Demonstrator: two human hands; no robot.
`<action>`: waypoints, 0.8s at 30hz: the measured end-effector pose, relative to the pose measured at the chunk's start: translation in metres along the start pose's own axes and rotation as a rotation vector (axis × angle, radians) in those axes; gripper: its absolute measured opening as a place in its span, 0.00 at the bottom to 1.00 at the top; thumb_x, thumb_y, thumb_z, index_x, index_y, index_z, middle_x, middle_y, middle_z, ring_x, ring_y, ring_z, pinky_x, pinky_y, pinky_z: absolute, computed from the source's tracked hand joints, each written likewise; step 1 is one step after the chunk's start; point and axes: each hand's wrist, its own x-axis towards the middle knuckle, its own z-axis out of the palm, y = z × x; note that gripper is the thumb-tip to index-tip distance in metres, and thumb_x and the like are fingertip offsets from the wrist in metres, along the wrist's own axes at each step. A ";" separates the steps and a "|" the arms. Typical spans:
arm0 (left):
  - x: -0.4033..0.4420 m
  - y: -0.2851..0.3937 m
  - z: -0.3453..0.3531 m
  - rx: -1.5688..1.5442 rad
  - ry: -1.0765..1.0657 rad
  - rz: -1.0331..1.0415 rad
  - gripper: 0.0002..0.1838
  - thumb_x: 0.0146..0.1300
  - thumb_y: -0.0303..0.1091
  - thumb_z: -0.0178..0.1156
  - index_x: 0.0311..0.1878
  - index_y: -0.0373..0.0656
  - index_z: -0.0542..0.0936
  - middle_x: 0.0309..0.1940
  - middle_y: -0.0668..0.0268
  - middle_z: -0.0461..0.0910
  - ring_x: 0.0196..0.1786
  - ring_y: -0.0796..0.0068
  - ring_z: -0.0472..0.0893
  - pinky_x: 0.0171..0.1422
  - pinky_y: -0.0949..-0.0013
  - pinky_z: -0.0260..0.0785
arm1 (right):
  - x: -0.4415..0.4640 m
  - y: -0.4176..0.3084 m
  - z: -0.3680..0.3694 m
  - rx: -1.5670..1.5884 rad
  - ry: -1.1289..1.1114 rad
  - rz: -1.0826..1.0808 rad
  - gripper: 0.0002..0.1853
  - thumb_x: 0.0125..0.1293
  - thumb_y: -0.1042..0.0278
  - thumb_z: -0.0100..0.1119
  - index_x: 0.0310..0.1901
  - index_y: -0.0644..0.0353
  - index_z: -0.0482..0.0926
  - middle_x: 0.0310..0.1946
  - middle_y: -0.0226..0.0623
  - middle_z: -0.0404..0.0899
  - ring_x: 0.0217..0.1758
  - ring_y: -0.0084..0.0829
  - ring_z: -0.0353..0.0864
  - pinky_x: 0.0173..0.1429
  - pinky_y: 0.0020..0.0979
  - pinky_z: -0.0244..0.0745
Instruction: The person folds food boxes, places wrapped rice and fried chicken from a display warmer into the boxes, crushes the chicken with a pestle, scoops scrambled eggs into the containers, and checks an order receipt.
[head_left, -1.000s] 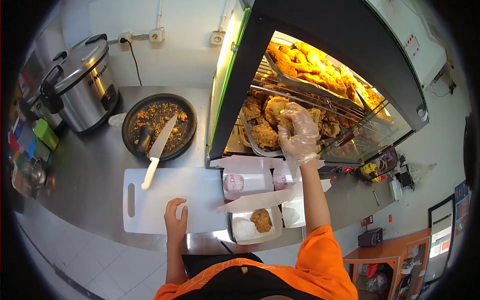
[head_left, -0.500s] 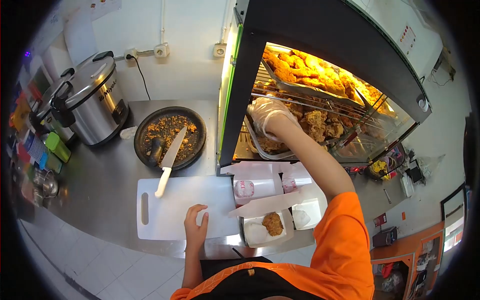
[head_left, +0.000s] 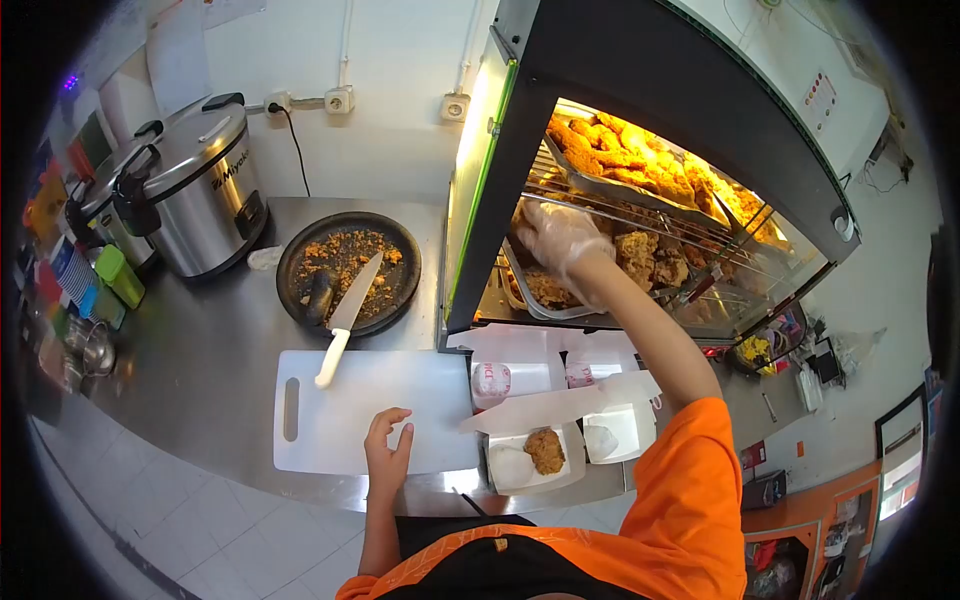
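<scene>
My right hand [head_left: 562, 240], in a clear plastic glove, reaches into the lit food warmer [head_left: 530, 60]. It is over a metal tray [head_left: 560, 312] of fried chicken [head_left: 637, 258] on the lower level; its fingertips are hidden, so I cannot make out whether they grip a piece. My bare left hand [head_left: 388, 445] rests by the front edge of the white cutting board [head_left: 330, 440], thumb and fingers apart, holding nothing. Nearby, an open box [head_left: 540, 482] contains a piece of fried chicken [head_left: 545, 451] and a white wrapped lump [head_left: 511, 464].
A knife [head_left: 352, 305] lies across a black stone mortar [head_left: 400, 310] with crumbs and a pestle [head_left: 318, 295], its handle over the board. More open boxes [head_left: 620, 437] stand under the warmer. Rice cookers [head_left: 195, 200] are at left. A wire rack holds more chicken [head_left: 625, 150] above my right hand.
My right hand has shifted slightly within the lower tray, its wrist turned a little. The whole view has swung slightly. My left hand keeps its place by the board.
</scene>
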 end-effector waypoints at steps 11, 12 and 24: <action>0.043 0.072 0.075 -0.209 -0.382 0.316 0.10 0.53 0.25 0.54 0.41 0.41 0.74 0.40 0.62 0.74 0.45 0.70 0.73 0.47 0.70 0.63 | -0.022 0.018 0.021 -0.086 0.555 -0.441 0.10 0.48 0.70 0.54 0.35 0.53 0.73 0.29 0.41 0.72 0.29 0.42 0.74 0.32 0.39 0.70; 0.049 0.075 0.082 -0.213 -0.406 0.349 0.11 0.53 0.26 0.54 0.42 0.41 0.74 0.40 0.62 0.74 0.45 0.70 0.73 0.47 0.70 0.63 | -0.027 0.016 0.016 -0.123 0.521 -0.450 0.11 0.47 0.70 0.54 0.36 0.53 0.73 0.30 0.40 0.72 0.29 0.42 0.74 0.31 0.39 0.70; 0.074 0.101 0.135 -0.243 -0.316 0.417 0.22 0.50 0.26 0.56 0.51 0.37 0.66 0.42 0.56 0.72 0.45 0.64 0.72 0.51 0.67 0.64 | -0.048 0.048 0.039 0.411 1.138 -0.422 0.19 0.46 0.77 0.48 0.43 0.57 0.60 0.35 0.45 0.69 0.34 0.44 0.71 0.40 0.39 0.67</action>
